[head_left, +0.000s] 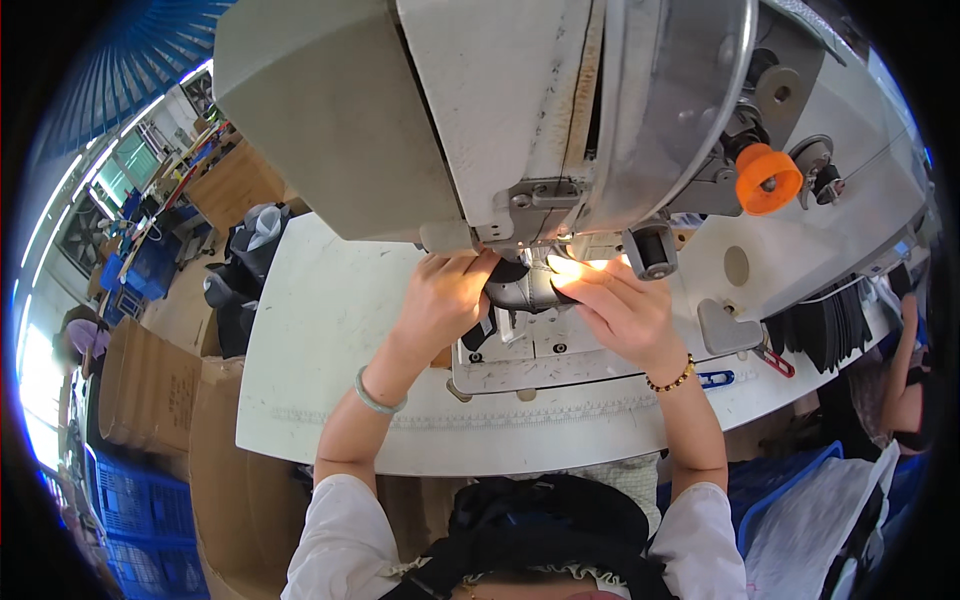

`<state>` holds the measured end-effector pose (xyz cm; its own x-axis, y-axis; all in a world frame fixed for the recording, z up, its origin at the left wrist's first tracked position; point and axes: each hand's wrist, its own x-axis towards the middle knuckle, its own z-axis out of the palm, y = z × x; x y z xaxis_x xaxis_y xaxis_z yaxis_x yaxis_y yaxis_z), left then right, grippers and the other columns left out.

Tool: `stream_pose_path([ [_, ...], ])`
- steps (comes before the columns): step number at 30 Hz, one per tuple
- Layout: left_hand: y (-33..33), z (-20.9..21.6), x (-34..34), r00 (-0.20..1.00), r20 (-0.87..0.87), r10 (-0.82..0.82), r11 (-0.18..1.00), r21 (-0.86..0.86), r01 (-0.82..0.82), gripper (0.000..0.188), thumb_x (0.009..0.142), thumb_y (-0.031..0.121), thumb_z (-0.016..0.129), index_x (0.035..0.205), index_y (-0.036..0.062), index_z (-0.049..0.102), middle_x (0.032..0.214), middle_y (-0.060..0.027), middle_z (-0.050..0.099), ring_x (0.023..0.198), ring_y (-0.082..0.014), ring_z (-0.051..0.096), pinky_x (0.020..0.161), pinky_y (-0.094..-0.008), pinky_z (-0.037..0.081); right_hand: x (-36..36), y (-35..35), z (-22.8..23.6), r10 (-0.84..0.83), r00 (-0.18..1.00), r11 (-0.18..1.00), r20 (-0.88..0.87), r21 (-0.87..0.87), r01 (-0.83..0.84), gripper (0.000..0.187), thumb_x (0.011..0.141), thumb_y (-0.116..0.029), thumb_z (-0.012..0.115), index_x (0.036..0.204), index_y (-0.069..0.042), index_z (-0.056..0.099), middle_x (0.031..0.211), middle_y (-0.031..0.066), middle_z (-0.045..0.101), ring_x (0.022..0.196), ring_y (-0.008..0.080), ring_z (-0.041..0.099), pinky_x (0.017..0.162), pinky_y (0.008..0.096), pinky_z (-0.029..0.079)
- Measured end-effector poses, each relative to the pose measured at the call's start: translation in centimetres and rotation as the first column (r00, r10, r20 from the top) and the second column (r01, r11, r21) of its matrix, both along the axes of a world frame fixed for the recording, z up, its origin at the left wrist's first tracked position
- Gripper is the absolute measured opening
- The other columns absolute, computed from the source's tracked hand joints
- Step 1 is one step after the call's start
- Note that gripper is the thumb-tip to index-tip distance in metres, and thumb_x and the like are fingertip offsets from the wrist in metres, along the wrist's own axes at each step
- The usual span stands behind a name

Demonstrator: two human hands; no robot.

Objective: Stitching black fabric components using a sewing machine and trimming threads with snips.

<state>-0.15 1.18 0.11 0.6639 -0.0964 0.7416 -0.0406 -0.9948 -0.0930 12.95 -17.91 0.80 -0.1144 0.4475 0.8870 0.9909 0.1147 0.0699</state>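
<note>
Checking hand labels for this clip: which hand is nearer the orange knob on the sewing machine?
Right. The right hand lies below and left of the orange knob, under the machine head. The left hand is farther left, across the dark piece they both hold.

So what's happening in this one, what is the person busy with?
A person sits at an industrial sewing machine on a white table. Both hands are up under the machine head: the left hand and the right hand press on a dark piece of material lying on the machine's arm, close to the needle area, which a small lamp lights. A stack of dark cut pieces lies at the table's right. Whether the machine is running cannot be told.
</note>
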Motion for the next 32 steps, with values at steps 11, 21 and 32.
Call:
stream_pose_path([
  [11,-1.2,0.1,-0.2,1.0,0.001,0.028,0.998,0.049,-0.028,0.04,0.056,-0.002,0.06,0.096,0.0032,0.061,0.089,-0.0064,0.061,0.078,-0.0207,0.06,0.069,-0.0329,0.048,0.5,-0.2,-0.3,0.037,0.997,0.996,0.066,0.082,-0.042,0.024,0.062,0.002,0.066,0.085,-0.004,0.064,0.07,0.0048,0.06,0.076,0.0246,0.063,0.061,0.0323,0.053],
  [21,-1.3,-0.8,0.0,0.998,0.051,-0.037,0.999,-0.013,0.038,0.047,0.056,-0.003,0.059,0.102,-0.0015,0.059,0.097,-0.0109,0.06,0.083,-0.0241,0.059,0.075,-0.0334,0.049,0.8,-0.1,-1.0,0.04,0.988,0.994,0.148,0.092,-0.054,0.03,0.06,0.003,0.066,0.09,-0.003,0.066,0.088,0.0087,0.068,0.075,0.022,0.065,0.057,0.0256,0.049],
  [32,-1.5,-1.3,-0.2,1.0,0.013,-0.001,1.0,-0.021,0.001,0.049,0.058,-0.001,0.061,0.106,-0.0012,0.058,0.096,-0.0118,0.059,0.091,-0.0254,0.059,0.08,-0.0322,0.049,0.2,-0.4,-0.9,0.026,0.999,0.998,0.022,0.064,-0.027,0.027,0.063,0.0,0.071,0.089,-0.006,0.067,0.079,0.0052,0.067,0.083,0.0241,0.065,0.068,0.0313,0.053],
])
